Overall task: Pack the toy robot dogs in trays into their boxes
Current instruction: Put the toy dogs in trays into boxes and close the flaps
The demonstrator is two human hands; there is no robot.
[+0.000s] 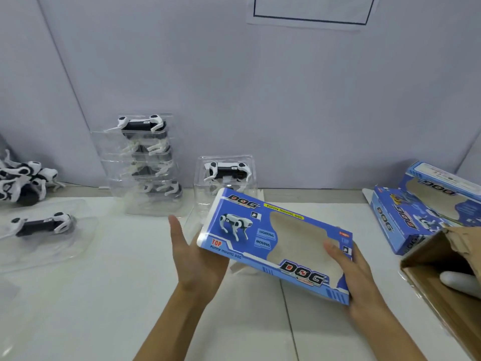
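Holding a blue "DOG" toy box point(276, 246) above the white table point(104, 295): the left hand point(194, 259), fingers straight, supports its left end; the right hand point(351, 272) grips its right end, fingers over the window. Behind the box stands a trayed robot dog point(226, 171); left of the box, a tray stack point(145, 162); right of it, more boxes point(416, 204).

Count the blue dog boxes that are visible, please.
3: one blue box held between the left hand and right hand; two at right. More may be hidden.
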